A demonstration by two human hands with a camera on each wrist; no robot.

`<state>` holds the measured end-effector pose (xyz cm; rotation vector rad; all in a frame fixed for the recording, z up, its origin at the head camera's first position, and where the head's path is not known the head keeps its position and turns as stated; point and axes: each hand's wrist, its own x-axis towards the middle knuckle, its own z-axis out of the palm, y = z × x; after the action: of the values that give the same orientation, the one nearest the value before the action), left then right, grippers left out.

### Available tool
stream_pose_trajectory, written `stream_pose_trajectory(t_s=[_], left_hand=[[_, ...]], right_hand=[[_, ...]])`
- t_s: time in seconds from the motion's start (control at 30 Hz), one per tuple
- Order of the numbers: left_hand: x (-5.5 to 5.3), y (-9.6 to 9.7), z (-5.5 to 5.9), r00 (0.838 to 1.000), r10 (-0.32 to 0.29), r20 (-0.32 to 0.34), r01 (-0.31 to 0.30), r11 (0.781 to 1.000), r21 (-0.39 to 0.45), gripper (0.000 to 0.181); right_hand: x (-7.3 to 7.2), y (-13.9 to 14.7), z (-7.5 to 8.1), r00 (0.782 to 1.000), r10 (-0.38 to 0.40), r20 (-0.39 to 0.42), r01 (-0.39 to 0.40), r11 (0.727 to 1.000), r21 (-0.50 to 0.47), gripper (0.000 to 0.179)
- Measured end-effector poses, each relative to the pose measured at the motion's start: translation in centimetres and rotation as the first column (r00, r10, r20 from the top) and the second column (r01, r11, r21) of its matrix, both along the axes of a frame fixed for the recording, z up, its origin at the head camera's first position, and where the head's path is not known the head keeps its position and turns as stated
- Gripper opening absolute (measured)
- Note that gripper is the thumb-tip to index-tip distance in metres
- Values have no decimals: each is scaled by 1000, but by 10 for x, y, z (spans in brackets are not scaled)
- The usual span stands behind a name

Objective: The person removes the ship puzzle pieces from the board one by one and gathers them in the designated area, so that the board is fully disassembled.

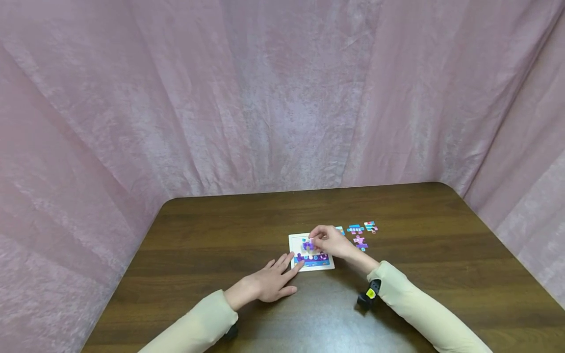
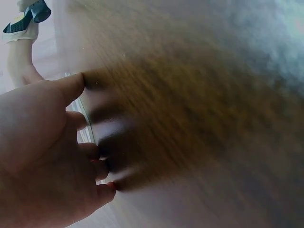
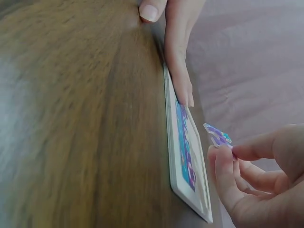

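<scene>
My right hand (image 1: 331, 241) pinches a purple jigsaw puzzle piece (image 3: 219, 136) between thumb and fingers, raised over a white puzzle tray (image 1: 297, 240). The near part of the tray carries joined blue and purple pieces (image 1: 314, 263); its far part shows bare white. My left hand (image 1: 274, 280) lies with fingers spread and straight, fingertips at the tray's left edge and the thumb on the table. In the right wrist view one left finger (image 3: 179, 80) reaches over the tray's rim. The left wrist view shows the left hand (image 2: 42, 137) from the palm side, with the tray mostly hidden behind it.
Several loose puzzle pieces (image 1: 360, 241) lie right of the tray, one partly covered by the right hand. The brown wooden table (image 1: 212, 235) ends at a pink curtain (image 1: 300, 98) at the back. A black wrist camera (image 1: 366, 298) hangs by the right sleeve.
</scene>
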<state>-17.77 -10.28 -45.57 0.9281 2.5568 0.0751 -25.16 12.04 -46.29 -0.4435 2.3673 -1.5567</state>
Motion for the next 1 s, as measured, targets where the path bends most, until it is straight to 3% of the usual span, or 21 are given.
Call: stream_pose_trajectory(t_s=[0.37,0.7,1.0], left_hand=[[1,0,0,1000,11,6,-11,1000,3,65],[1,1,0,1000,21,20,-21,1000,10,65],[2,-1,-1,1000,15,16,-15,1000,24,64]], right_hand=[[-1,22,0,998,-59,-3,59,998,-1,20],[-1,37,5,995,-78,63,76,997,30,23],[1,52,3,988,-118,100,120,993,-15,26]])
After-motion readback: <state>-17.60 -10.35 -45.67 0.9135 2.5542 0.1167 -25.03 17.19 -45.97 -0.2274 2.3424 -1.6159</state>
